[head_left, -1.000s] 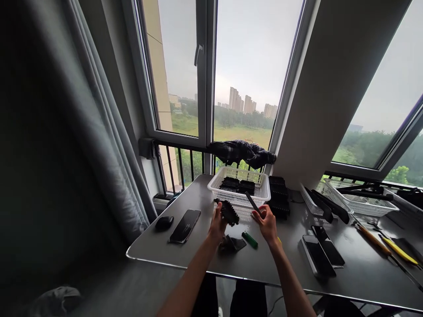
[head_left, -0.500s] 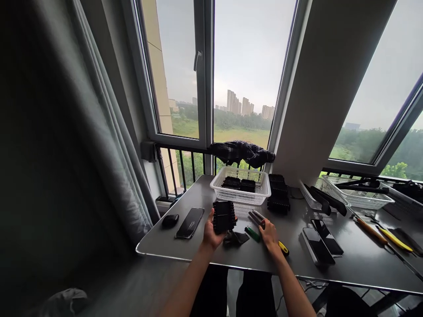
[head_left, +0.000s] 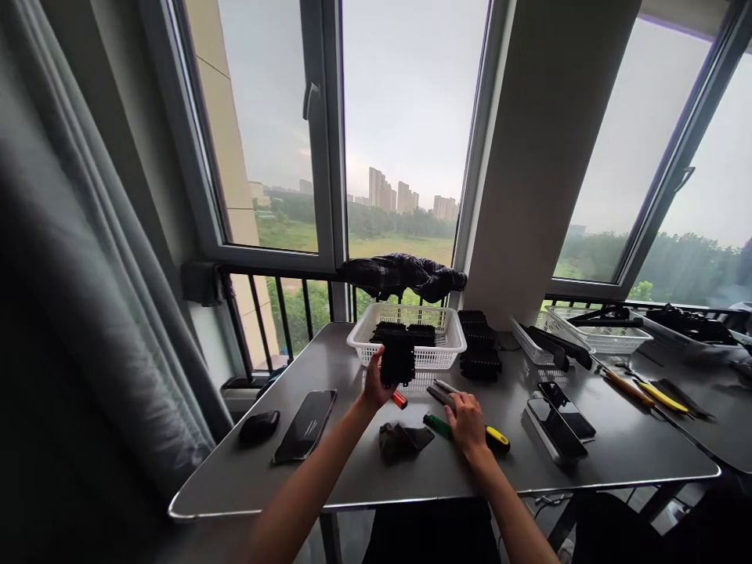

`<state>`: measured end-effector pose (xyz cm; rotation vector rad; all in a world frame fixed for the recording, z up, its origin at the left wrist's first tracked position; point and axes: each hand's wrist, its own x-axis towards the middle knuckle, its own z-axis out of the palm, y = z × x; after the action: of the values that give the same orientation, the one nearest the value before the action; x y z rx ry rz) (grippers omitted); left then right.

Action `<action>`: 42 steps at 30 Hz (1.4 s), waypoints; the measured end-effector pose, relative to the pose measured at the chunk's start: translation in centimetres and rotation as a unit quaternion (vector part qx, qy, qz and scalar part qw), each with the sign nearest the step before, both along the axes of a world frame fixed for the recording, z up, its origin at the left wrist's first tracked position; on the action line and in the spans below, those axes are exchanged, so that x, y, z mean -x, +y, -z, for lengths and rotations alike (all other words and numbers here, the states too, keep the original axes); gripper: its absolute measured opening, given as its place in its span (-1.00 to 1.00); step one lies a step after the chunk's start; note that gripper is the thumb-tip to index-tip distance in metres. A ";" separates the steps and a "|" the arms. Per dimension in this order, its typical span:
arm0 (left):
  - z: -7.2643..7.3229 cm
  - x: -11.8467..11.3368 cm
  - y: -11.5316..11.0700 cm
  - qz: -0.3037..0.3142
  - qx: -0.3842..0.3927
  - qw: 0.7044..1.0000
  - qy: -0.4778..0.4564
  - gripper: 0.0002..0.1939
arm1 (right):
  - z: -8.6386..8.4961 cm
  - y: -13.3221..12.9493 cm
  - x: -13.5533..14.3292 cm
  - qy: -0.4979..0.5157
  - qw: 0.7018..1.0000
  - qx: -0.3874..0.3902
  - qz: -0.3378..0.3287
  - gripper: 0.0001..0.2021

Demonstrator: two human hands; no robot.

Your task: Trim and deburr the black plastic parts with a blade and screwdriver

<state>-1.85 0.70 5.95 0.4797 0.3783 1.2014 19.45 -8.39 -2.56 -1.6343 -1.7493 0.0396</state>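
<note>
My left hand (head_left: 376, 384) grips a black ribbed block (head_left: 398, 360) by its left side, held up in front of the white basket (head_left: 359, 352). More black blocks (head_left: 421, 335) lie inside that basket. My right hand (head_left: 468, 421) rests low over the tools on the table, fingers curled at the end of a grey tool (head_left: 439, 396); its grasp is partly hidden. A green-handled tool (head_left: 438, 425) and a yellow-and-black handle (head_left: 497, 439) lie on either side of it. Below the held block are an orange item (head_left: 399, 399) and a crumpled black cloth (head_left: 404, 442).
Black blocks are stacked (head_left: 479, 345) right of the basket. A mouse (head_left: 259, 427) and a phone (head_left: 305, 425) lie left, two more phones (head_left: 557, 431) right. Farther right are baskets (head_left: 616, 338) and long-handled tools (head_left: 628, 388). The table's front edge (head_left: 435, 499) runs below my arms.
My left hand has raised the black block toward the basket, uncovering the orange item. My right hand stays by the tools. The whole view has shifted to the right.
</note>
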 end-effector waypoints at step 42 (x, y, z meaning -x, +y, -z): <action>5.3 -0.7 1.2 0.065 0.060 0.995 0.037 -0.57 | 1.3 -1.5 7.9 0.207 0.966 -0.036 -0.152 -0.69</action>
<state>-1.19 1.94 0.69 0.4382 0.4737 1.0303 11.58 -9.86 -3.84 -1.1870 -1.6316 0.4253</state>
